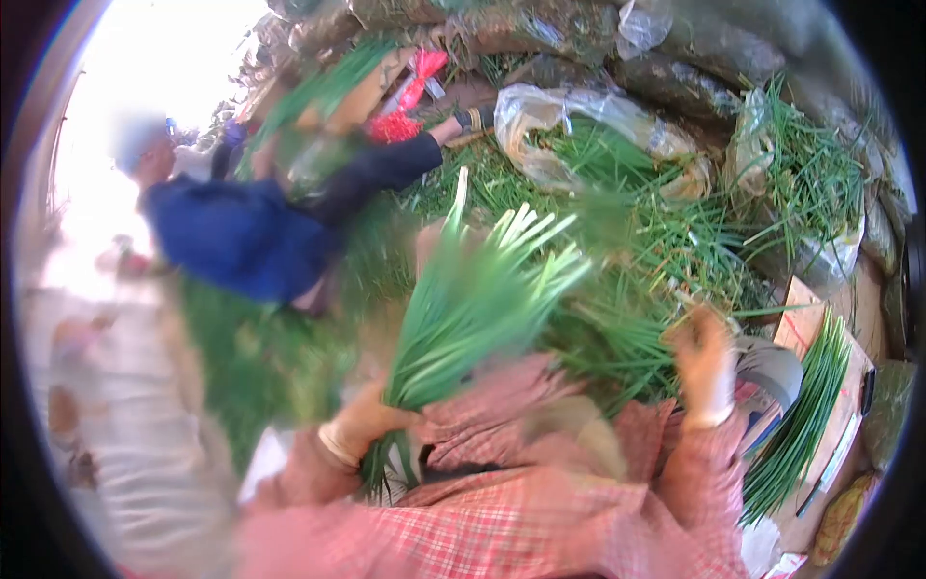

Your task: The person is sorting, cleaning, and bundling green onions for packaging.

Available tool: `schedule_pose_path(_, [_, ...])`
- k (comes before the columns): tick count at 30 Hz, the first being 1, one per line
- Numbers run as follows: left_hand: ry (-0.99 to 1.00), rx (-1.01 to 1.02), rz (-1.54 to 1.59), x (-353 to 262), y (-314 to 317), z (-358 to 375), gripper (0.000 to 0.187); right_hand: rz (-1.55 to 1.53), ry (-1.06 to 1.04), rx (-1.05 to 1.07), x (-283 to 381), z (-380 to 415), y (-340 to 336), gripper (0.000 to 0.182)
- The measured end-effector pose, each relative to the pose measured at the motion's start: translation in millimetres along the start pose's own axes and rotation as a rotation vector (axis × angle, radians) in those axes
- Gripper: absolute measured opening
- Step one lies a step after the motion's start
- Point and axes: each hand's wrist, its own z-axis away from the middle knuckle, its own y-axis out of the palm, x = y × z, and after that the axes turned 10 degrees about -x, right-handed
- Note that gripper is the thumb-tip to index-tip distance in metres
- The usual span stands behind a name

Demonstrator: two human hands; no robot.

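My left hand (367,417) grips a thick bunch of green chives (473,299) near its lower end, and the pale cut tips fan up and to the right. My right hand (702,359) is raised with the fingers apart, touching loose chives (627,328) in the pile in front of me. Both arms wear red checked sleeves. The view is blurred by motion.
A person in a blue top (241,236) sits at the left, an arm stretched toward red ties (400,121). Clear plastic bags (579,111) of greens lie at the back. A cardboard sheet (849,386) with a laid-out bunch of chives (805,415) lies at the right.
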Motion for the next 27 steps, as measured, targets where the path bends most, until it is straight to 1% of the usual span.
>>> schedule_pose_path(1, [-0.094, -0.009, 0.113, -30, 8, 0, 0.047, -0.333, 0.309, 0.378, 44, 13, -5, 0.038])
schedule_pose_path(2, [-0.042, -0.019, 0.07, -48, 13, -6, 0.045, -0.67, 0.477, 0.712, 42, 33, 14, 0.043])
schedule_pose_path(3, [0.013, -0.027, 0.022, -66, 18, -11, 0.044, -1.118, 0.696, 0.998, 55, 47, 32, 0.049])
schedule_pose_path(4, [0.069, -0.033, -0.029, -80, 23, -17, 0.043, -1.242, 0.675, 1.147, 72, 52, 46, 0.057])
schedule_pose_path(5, [0.158, -0.026, 0.007, -93, 33, -24, 0.042, -1.3, 0.57, 1.113, 90, 47, 59, 0.061])
schedule_pose_path(6, [0.235, -0.003, -0.026, -103, 41, -31, 0.044, -1.355, 0.466, 1.076, 106, 39, 69, 0.065])
schedule_pose_path(8, [0.383, 0.049, -0.092, -117, 59, -51, 0.047, -1.551, 0.279, 0.781, 125, 20, 82, 0.043])
schedule_pose_path(9, [0.336, 0.063, -0.041, -122, 73, -62, 0.053, -1.658, 0.279, 0.654, 125, 8, 85, 0.038])
schedule_pose_path(10, [0.609, -0.118, -0.564, -127, 84, -71, 0.06, -1.76, 0.267, 0.525, 125, -4, 88, 0.034])
schedule_pose_path(12, [0.659, -0.382, -1.038, -134, 117, -80, 0.062, -2.0, 0.451, 0.305, 112, -26, 95, 0.037])
schedule_pose_path(13, [0.609, -0.345, -1.164, -144, 137, -74, 0.062, -2.052, 0.573, 0.221, 106, -33, 95, 0.041])
schedule_pose_path(14, [0.747, -0.429, -1.417, -132, 153, -85, 0.068, -2.019, 0.599, 0.127, 98, -38, 91, 0.041])
schedule_pose_path(16, [0.869, -0.536, -1.648, -122, 199, -79, 0.069, -1.941, 0.656, -0.06, 92, -48, 69, 0.04])
schedule_pose_path(17, [1.018, -0.569, -1.653, -108, 209, -84, 0.066, -1.875, 0.722, -0.187, 94, -46, 51, 0.034])
schedule_pose_path(18, [0.856, -0.421, -1.547, -114, 222, -76, 0.066, -1.777, 0.69, -0.202, 86, -44, 46, 0.032])
schedule_pose_path(19, [0.806, -0.304, -1.538, -118, 231, -67, 0.067, -1.68, 0.657, -0.214, 76, -40, 41, 0.03])
schedule_pose_path(20, [0.752, -0.191, -1.527, -119, 235, -60, 0.069, -1.657, 0.721, -0.182, 69, -40, 32, 0.028])
schedule_pose_path(21, [0.844, 0.062, -1.26, -118, 225, -57, 0.068, -1.635, 0.784, -0.149, 65, -40, 21, 0.025])
schedule_pose_path(22, [0.914, 0.303, -0.978, -119, 203, -56, 0.067, -1.606, 0.697, -0.026, 50, -43, 12, 0.029])
schedule_pose_path(23, [0.703, 0.648, -0.752, -133, 181, -63, 0.076, -1.631, 0.652, 0.088, 41, -41, -1, 0.031])
schedule_pose_path(24, [0.628, 0.784, -0.565, -132, 156, -82, 0.078, -1.649, 0.614, 0.205, 37, -38, -18, 0.034])
schedule_pose_path(26, [0.418, 0.602, -0.081, -134, 116, -105, 0.077, -1.508, 0.451, 0.421, 29, -34, -49, 0.039])
schedule_pose_path(27, [0.486, 0.576, 0.092, -122, 117, -123, 0.076, -1.465, 0.476, 0.586, 24, -32, -64, 0.041])
